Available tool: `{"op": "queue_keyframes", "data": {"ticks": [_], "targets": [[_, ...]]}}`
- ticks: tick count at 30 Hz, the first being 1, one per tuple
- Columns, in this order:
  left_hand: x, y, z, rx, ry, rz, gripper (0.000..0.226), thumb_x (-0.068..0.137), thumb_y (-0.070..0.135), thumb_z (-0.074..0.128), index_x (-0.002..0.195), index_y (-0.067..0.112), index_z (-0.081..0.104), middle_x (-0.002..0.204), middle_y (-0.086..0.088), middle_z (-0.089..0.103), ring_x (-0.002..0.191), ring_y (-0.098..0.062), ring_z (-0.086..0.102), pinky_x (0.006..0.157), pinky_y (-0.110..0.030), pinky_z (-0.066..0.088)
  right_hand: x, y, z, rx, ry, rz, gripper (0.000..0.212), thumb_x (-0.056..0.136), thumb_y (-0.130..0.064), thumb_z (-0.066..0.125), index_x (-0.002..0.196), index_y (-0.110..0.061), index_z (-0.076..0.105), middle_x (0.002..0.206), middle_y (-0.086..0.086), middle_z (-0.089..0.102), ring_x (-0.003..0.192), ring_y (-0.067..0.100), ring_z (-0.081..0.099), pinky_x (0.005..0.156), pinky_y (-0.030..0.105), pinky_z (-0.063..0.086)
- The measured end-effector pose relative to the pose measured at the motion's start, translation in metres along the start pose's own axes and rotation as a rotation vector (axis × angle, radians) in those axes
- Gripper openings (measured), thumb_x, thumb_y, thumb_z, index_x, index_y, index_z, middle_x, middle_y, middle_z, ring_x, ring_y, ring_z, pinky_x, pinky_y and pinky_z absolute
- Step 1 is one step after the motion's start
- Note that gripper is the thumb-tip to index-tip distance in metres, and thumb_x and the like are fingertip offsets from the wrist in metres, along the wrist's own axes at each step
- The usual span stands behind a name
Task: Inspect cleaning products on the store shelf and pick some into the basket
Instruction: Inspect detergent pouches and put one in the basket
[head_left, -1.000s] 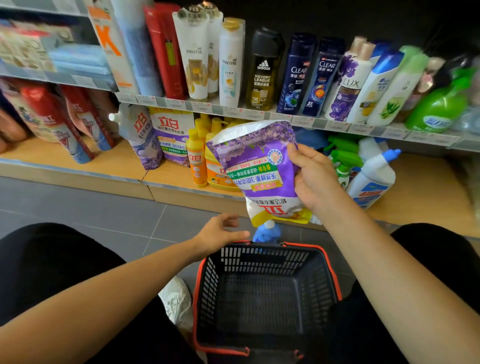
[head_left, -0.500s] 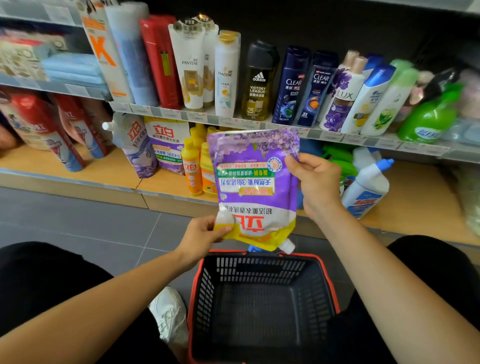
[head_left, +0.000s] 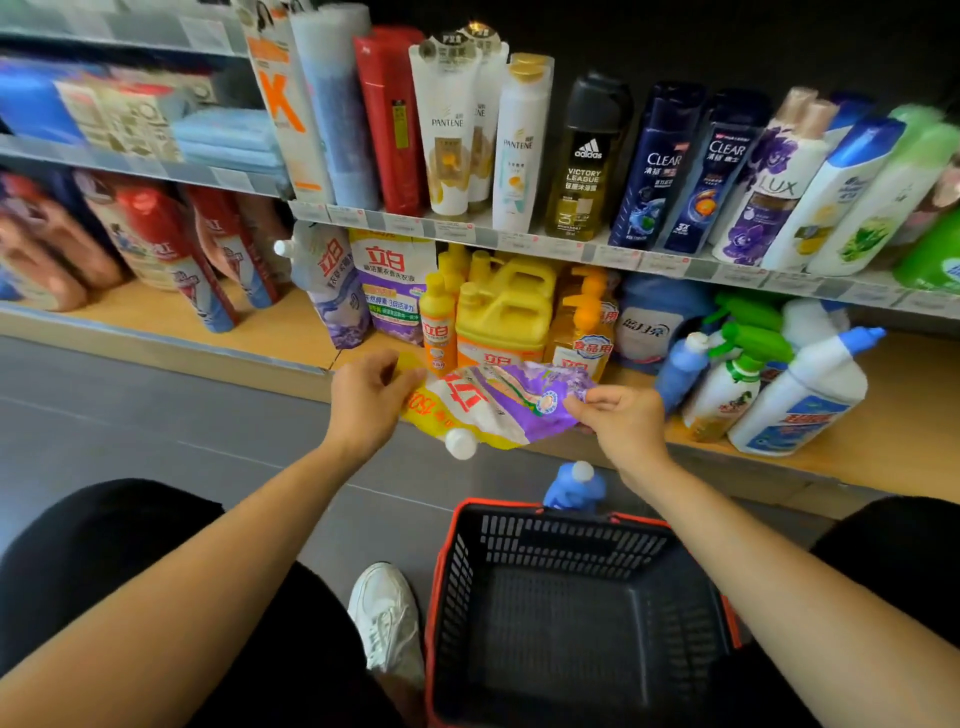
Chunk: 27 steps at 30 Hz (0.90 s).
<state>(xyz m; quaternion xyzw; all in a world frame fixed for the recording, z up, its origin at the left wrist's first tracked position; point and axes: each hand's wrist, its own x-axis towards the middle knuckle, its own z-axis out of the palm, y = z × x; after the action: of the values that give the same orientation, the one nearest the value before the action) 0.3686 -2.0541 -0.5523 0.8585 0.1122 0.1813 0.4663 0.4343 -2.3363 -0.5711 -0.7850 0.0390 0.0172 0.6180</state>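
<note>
Currently: inspection step. Purple detergent refill pouch (head_left: 509, 405) is held nearly flat between both hands, above and beyond the basket (head_left: 571, 543), just before the lower shelf (head_left: 909, 415). Left hand (head_left: 369, 400) grip: fingers curled round the pouch's yellow bottom end. Right hand (head_left: 623, 421) grip: thumb and fingers pinching the purple top edge. White spout cap (head_left: 460, 444) hangs on the side nearer the basket. A blue bottle (head_left: 574, 488) stands just beyond the basket's far rim.

Judgement: the next move calls for bringing the pouch back over that rim and releasing it low. Room above the basket looks ample; the bottle top and the red rim are the edges to clear.
</note>
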Motion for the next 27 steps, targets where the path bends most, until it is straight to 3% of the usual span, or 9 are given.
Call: {"op": "queue_keyframes", "data": {"ticks": [2, 5, 8, 11, 13, 15, 18, 22, 27], "targets": [[0.007, 0.002, -0.010, 0.050, -0.057, 0.051, 0.023, 0.092, 0.016, 0.072, 0.073, 0.008, 0.062, 0.068, -0.009, 0.058, 0.064, -0.016, 0.048, 0.060, -0.038, 0.045, -0.002, 0.018, 0.014, -0.022, -0.029, 0.102, 0.020, 0.078, -0.005, 0.083, 0.070, -0.014, 0.067, 0.068, 0.010, 0.069, 0.056, 0.018, 0.063, 0.061, 0.031, 0.056], [0.015, 0.004, -0.017, 0.076, -0.104, 0.087, 0.022, 0.092, 0.013, 0.073, 0.073, 0.016, 0.063, 0.066, 0.008, 0.058, 0.060, -0.003, 0.050, 0.059, -0.024, 0.043, -0.002, 0.043, 0.033, -0.074, -0.174, 0.248, 0.012, 0.085, -0.007, 0.077, 0.081, 0.000, 0.069, 0.055, 0.000, 0.067, 0.046, 0.008, 0.065, 0.049, 0.020, 0.052], [0.024, 0.008, -0.020, 0.080, -0.116, 0.115, 0.025, 0.092, 0.012, 0.072, 0.073, 0.026, 0.064, 0.069, 0.017, 0.061, 0.063, 0.002, 0.057, 0.060, -0.013, 0.045, 0.001, 0.055, 0.038, -0.193, -0.315, 0.275, 0.015, 0.089, -0.006, 0.074, 0.074, -0.009, 0.072, 0.066, 0.007, 0.073, 0.056, 0.014, 0.070, 0.056, 0.025, 0.053], [0.033, 0.007, -0.017, 0.116, -0.180, 0.098, 0.013, 0.092, 0.013, 0.073, 0.080, 0.013, 0.069, 0.080, -0.001, 0.070, 0.074, -0.013, 0.066, 0.068, -0.033, 0.058, 0.020, 0.046, 0.040, -0.318, -0.336, 0.069, 0.008, 0.082, -0.017, 0.081, 0.088, -0.014, 0.076, 0.085, 0.006, 0.076, 0.077, 0.018, 0.072, 0.073, 0.030, 0.057], [0.036, 0.000, -0.009, 0.224, -0.219, 0.073, 0.030, 0.091, 0.017, 0.074, 0.071, -0.001, 0.062, 0.072, -0.019, 0.065, 0.065, -0.026, 0.057, 0.065, -0.047, 0.051, 0.036, 0.031, 0.046, -0.494, -0.325, -0.150, 0.026, 0.081, -0.031, 0.081, 0.104, -0.020, 0.076, 0.095, -0.004, 0.076, 0.085, 0.010, 0.069, 0.071, 0.021, 0.052], [0.039, -0.010, -0.003, 0.304, -0.237, 0.040, 0.036, 0.091, 0.021, 0.074, 0.069, -0.004, 0.061, 0.068, -0.024, 0.059, 0.061, -0.025, 0.046, 0.062, -0.049, 0.045, 0.052, 0.016, 0.059, -0.697, -0.258, -0.438, 0.038, 0.082, -0.040, 0.078, 0.117, -0.025, 0.072, 0.111, -0.007, 0.073, 0.098, 0.013, 0.065, 0.071, 0.018, 0.046], [0.047, -0.026, 0.000, 0.355, -0.278, -0.007, 0.026, 0.092, 0.023, 0.074, 0.073, 0.006, 0.070, 0.068, -0.013, 0.063, 0.062, -0.020, 0.050, 0.063, -0.045, 0.047, 0.076, -0.002, 0.085, -0.952, -0.148, -0.748, 0.059, 0.081, -0.045, 0.076, 0.133, -0.025, 0.059, 0.137, 0.003, 0.058, 0.121, 0.028, 0.050, 0.094, 0.042, 0.048], [0.064, -0.045, 0.010, 0.412, -0.439, -0.005, 0.017, 0.091, 0.021, 0.075, 0.080, 0.008, 0.074, 0.073, -0.001, 0.069, 0.068, -0.019, 0.062, 0.067, -0.040, 0.053, 0.105, -0.013, 0.107, -1.152, -0.145, -0.750, 0.089, 0.079, -0.059, 0.070, 0.152, -0.024, 0.033, 0.161, 0.010, 0.028, 0.144, 0.040, 0.025, 0.115, 0.053, 0.028], [0.066, -0.069, 0.052, 0.414, -0.591, 0.005, 0.017, 0.089, 0.023, 0.077, 0.077, 0.012, 0.073, 0.071, 0.004, 0.068, 0.064, -0.013, 0.059, 0.063, -0.035, 0.048, 0.116, 0.000, 0.110, -1.161, -0.110, -0.812, 0.088, 0.077, -0.060, 0.071, 0.148, -0.019, 0.041, 0.162, 0.010, 0.027, 0.147, 0.039, 0.022, 0.119, 0.054, 0.018]]}}
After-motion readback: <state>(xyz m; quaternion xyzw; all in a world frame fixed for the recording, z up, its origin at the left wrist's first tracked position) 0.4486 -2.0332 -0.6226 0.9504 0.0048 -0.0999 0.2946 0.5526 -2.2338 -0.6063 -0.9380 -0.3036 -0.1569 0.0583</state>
